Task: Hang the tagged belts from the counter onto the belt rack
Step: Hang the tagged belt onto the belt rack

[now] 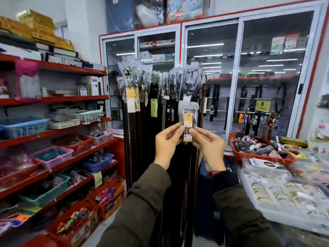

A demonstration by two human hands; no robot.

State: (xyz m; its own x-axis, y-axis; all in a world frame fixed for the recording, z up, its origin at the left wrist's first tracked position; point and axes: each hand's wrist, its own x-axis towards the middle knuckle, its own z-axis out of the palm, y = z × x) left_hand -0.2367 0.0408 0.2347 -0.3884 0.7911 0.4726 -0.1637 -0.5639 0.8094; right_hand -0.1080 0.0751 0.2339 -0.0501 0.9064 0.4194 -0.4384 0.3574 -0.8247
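Crowded belt rack ahead, many hung; left hand and right hand fingers pinched on one tagged belt, not yet hooked

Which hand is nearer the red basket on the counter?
Right. The right hand is up at the belt, just left of the red basket; the left hand is beyond it, on the belt's far side.

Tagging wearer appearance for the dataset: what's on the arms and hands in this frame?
Both arms wear dark olive-green jacket sleeves. The left hand is bare. The right hand is bare too, with a red braided cord and what looks like a watch at the wrist.
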